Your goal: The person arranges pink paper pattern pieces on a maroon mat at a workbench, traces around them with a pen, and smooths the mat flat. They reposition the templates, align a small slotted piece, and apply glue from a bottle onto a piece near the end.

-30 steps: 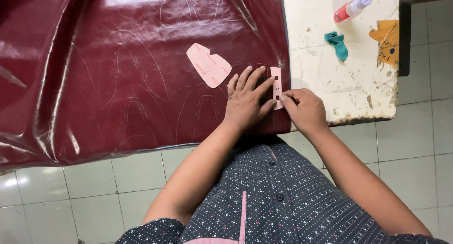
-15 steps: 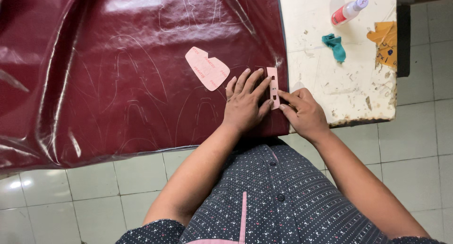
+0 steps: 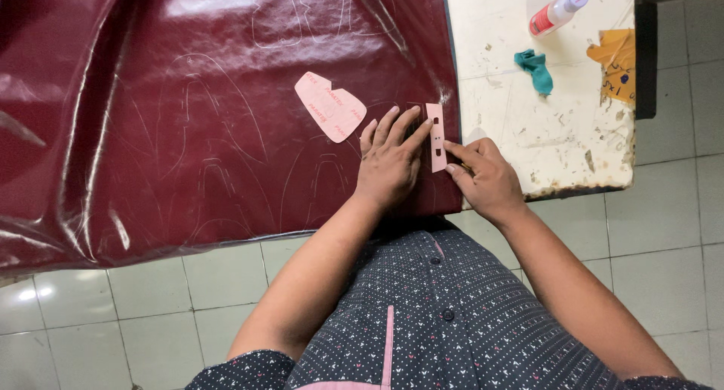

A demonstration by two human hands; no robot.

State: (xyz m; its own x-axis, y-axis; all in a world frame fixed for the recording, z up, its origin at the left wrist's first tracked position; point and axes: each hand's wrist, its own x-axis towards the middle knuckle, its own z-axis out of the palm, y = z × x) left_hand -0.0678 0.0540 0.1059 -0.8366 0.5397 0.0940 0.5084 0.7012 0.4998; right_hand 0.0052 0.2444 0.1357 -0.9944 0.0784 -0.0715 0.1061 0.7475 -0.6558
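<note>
The narrow pink template strip [image 3: 436,137] lies on the maroon leather sheet [image 3: 188,133], long axis pointing away from the person. Left hand [image 3: 388,160], fingers spread flat, pins its left edge; right hand [image 3: 483,175] fingers pinch its lower right edge.

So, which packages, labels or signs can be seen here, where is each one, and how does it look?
Small plastic spray bottle: lying at the white table's far right, with a red label and lilac cap.
Pink card template: on the maroon leather sheet, irregular shape, faint red print.
Orange paper scrap: at the table's right edge, with dark handwriting.
</note>
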